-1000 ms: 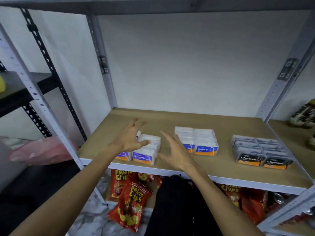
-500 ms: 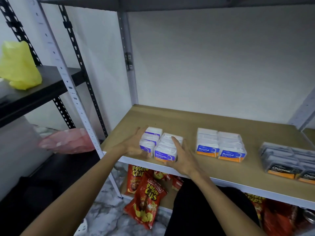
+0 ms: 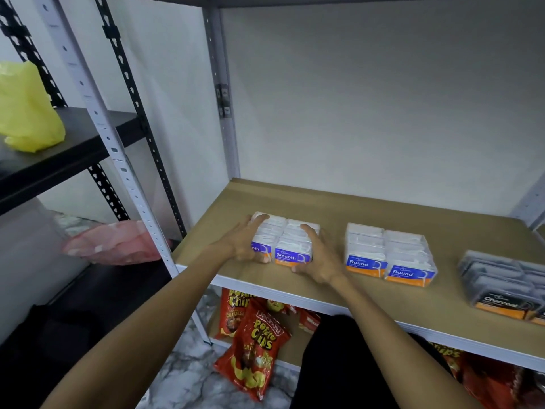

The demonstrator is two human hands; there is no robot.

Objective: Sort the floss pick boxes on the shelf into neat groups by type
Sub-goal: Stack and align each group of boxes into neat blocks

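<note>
On the brown shelf board [image 3: 368,211] stand three groups of clear floss pick boxes. The "Smooth" group [image 3: 290,245], purple and orange labels, sits at the left front in two rows. My left hand [image 3: 240,242] presses flat against its left side and my right hand [image 3: 320,256] against its right side, squeezing the rows together. The "Round" group [image 3: 389,255], blue and orange labels, stands to the right of my right hand. The grey "Charcoal" group [image 3: 504,286] is at the far right, partly cut off by the frame edge.
Red potato chip bags [image 3: 255,346] lie on the lower shelf and floor. A white upright post [image 3: 118,160] stands left of the shelf. A black shelf at left holds a yellow bag [image 3: 28,110]; a pink bag [image 3: 115,242] lies below it.
Both hands came down from hovering open above the Smooth boxes and closed against the group's two sides. The two rows now sit tight together. The view shifted left.
</note>
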